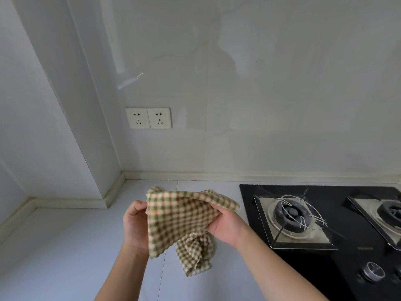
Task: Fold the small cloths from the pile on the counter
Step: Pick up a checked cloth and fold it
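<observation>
We count one counter point(65, 257), with one black hob point(314, 263) at its right showing two burners point(291, 212). One checked cloth point(180, 218) hangs above the counter between our two hands. The left hand point(134, 227) pinches its left edge, and the right hand point(225, 227) grips its right side with curled fingers. Two sockets point(138, 118) sit on the wall.

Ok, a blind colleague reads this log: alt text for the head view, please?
A left hand and right hand hold a green checked cloth above a pale counter, part of it hanging down. A black gas hob lies to the right, two wall sockets behind.
</observation>
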`<state>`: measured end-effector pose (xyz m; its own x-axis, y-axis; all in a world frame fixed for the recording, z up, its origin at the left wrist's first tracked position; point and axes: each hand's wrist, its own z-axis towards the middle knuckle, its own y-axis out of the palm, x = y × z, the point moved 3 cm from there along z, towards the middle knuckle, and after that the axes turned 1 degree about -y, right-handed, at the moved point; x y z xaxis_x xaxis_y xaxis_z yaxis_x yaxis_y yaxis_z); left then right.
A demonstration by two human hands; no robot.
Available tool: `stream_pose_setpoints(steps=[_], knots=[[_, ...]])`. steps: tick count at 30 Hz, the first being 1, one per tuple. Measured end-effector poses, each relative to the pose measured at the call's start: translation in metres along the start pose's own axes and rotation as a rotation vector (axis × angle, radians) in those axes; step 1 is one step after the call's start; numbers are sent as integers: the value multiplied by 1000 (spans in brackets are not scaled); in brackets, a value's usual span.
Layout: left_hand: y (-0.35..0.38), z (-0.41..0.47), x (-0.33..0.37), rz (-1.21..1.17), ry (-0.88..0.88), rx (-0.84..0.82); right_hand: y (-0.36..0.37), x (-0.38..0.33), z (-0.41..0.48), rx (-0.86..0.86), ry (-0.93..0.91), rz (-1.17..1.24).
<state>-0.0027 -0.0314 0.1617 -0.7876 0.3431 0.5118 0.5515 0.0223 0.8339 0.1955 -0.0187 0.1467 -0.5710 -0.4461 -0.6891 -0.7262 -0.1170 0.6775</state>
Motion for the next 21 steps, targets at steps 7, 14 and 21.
stream_pose_setpoints(steps=[7,14,21], knots=[[14,1,-21,323,-171,219,-19,-16,-19,87,23,-38],[15,1,-11,223,-135,209,-51,0,-22,181,238,-158],[18,4,-15,235,-207,57,-52,2,-21,137,304,-64]])
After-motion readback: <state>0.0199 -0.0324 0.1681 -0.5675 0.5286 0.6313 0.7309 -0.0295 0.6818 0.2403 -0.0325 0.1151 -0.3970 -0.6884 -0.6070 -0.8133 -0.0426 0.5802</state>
